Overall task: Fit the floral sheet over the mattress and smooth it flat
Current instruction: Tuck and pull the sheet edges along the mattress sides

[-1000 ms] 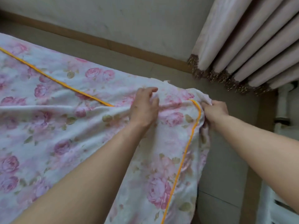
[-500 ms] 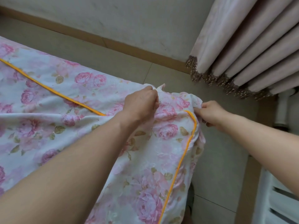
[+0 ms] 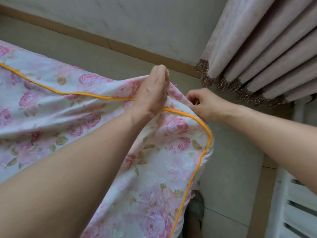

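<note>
The floral sheet (image 3: 171, 152), white with pink roses and orange piping (image 3: 204, 127), covers the mattress corner, and the mattress itself is hidden beneath it. My left hand (image 3: 152, 93) grips a raised fold of the sheet at the far edge of the corner, fingers closed over the cloth. My right hand (image 3: 204, 104) pinches the sheet's edge just to the right of that, at the corner beyond the piping. The cloth between the two hands is bunched and lifted.
A tiled floor (image 3: 228, 169) runs along the bed's right side, with a brown skirting board (image 3: 120, 47) and wall behind. Pleated curtains (image 3: 265, 54) hang at the upper right. A white slatted radiator cover (image 3: 295, 203) stands at the lower right. A foot in a slipper (image 3: 195, 213) shows below the corner.
Both hands have lifted the sheet's corner higher and pulled it farther over the corner. The left hand has turned edge-on, gripping a raised fold. The piping now curves around the corner.
</note>
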A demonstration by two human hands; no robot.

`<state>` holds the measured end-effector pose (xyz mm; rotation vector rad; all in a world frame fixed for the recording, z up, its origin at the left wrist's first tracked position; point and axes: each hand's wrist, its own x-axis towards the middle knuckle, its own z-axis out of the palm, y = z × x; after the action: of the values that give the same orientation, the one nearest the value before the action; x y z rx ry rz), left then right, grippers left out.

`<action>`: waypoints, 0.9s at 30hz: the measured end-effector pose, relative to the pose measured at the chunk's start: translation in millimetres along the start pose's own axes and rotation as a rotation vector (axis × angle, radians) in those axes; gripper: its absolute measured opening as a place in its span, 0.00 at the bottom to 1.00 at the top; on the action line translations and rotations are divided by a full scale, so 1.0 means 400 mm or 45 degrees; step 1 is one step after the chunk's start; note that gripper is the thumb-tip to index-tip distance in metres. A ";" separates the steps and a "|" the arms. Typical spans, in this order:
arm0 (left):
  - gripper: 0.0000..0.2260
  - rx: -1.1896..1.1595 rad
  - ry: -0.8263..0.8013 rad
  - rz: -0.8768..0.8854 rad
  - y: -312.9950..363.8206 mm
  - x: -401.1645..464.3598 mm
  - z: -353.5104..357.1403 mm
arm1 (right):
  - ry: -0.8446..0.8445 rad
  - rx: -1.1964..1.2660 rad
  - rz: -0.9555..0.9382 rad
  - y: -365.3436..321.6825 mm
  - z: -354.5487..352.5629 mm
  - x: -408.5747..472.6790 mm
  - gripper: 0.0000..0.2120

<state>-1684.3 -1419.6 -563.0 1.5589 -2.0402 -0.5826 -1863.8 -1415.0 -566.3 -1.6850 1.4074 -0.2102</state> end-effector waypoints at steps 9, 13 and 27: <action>0.24 -0.020 -0.463 0.043 -0.055 -0.030 -0.031 | 0.303 -0.296 0.225 0.031 -0.016 0.087 0.07; 0.19 0.021 -0.498 0.029 -0.090 -0.048 -0.053 | 0.186 -0.019 0.275 0.034 0.003 0.105 0.11; 0.01 0.312 -0.289 0.165 -0.059 -0.043 -0.038 | -0.143 -0.520 0.264 0.032 -0.003 0.135 0.05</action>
<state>-1653.4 -1409.2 -568.0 1.5374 -2.4421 -0.4940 -1855.3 -1461.0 -596.3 -1.8225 1.6023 0.3038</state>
